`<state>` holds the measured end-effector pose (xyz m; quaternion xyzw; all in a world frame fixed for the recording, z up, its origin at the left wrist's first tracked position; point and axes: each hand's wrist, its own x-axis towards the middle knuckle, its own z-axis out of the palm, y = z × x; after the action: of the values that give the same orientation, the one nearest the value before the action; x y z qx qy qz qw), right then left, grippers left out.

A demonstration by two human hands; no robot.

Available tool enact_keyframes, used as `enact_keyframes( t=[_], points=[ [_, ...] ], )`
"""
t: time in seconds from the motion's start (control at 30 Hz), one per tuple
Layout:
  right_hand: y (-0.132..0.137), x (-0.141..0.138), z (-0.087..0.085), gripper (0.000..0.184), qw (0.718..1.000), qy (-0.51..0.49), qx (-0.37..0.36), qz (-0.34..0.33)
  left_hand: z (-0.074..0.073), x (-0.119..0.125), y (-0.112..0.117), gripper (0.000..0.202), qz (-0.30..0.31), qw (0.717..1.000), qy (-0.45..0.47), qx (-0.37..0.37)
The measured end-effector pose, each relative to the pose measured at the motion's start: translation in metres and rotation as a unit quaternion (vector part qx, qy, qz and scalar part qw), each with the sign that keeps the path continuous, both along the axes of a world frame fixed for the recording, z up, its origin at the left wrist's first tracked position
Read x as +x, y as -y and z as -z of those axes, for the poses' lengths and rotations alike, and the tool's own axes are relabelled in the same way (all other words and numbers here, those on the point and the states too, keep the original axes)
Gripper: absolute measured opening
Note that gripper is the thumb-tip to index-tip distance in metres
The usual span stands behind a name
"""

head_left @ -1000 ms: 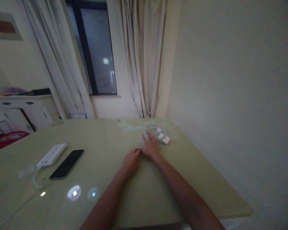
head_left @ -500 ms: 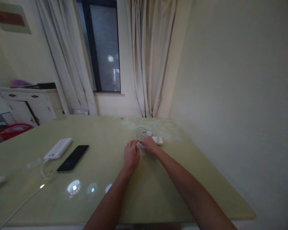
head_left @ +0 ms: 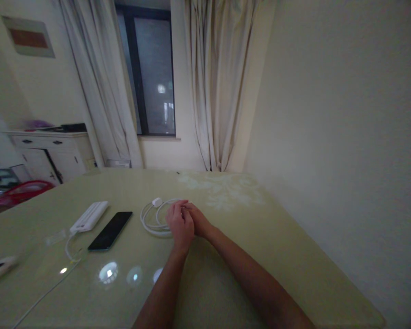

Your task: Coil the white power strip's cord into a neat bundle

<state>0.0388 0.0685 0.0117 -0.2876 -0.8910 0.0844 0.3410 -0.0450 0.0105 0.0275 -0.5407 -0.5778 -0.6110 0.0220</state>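
A white cable [head_left: 157, 233] lies in loose loops on the table, with a small white plug [head_left: 157, 202] at the far side of the coil. At the coil's right end, my left hand [head_left: 180, 224] has its fingers curled down over the cable. My right hand [head_left: 197, 220] is pressed against it from the right, fingers bent and partly covered by the left. Whatever lies between the two hands is hidden; the white socket block seen earlier is out of sight.
Left of the coil lie a black phone [head_left: 110, 231] and a white power bank [head_left: 89, 216] with a short lead. A thin white cord [head_left: 44, 294] runs to the near edge of the table [head_left: 260, 256]. A white rounded device [head_left: 0, 268] sits far left. A wall borders the right.
The coiled cable and its plug have shifted left and nearer, and its loops show more. My hands have come together, the right one moving left. The socket block is no longer visible.
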Motion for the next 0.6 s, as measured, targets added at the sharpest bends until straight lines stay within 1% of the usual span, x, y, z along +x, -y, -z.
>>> enact_keyframes(
  t=[0.03,0.1,0.17,0.23,0.3,0.37,0.5,0.6],
  points=[
    [0.001,0.015,0.002,0.029,1.000,-0.012,-0.013,0.018,0.002,0.001,-0.003,0.029,-0.010,0.999,-0.006,-0.031],
    [0.005,0.048,0.011,0.026,0.996,-0.027,-0.042,0.075,0.010,0.003,-0.007,0.033,-0.033,0.992,-0.045,-0.112],
    [0.011,0.077,0.023,0.028,0.990,-0.025,-0.066,0.119,0.020,0.006,-0.008,0.038,-0.052,0.975,-0.116,-0.182],
    [0.018,0.094,0.032,0.029,0.986,-0.010,-0.094,0.138,0.032,0.009,-0.007,0.044,-0.059,0.955,-0.198,-0.215],
    [0.024,0.098,0.035,0.028,0.981,0.012,-0.124,0.148,0.041,0.009,-0.004,0.051,-0.052,0.939,-0.260,-0.217],
    [0.028,0.093,0.034,0.024,0.978,0.038,-0.134,0.156,0.046,0.008,-0.002,0.055,-0.044,0.933,-0.286,-0.212],
    [0.031,0.085,0.026,0.023,0.978,0.066,-0.121,0.156,0.050,0.003,-0.004,0.054,-0.040,0.941,-0.260,-0.212],
    [0.031,0.088,0.026,0.024,0.979,0.062,-0.132,0.143,0.054,-0.002,-0.013,0.050,-0.017,0.956,-0.228,-0.183]
  ],
)
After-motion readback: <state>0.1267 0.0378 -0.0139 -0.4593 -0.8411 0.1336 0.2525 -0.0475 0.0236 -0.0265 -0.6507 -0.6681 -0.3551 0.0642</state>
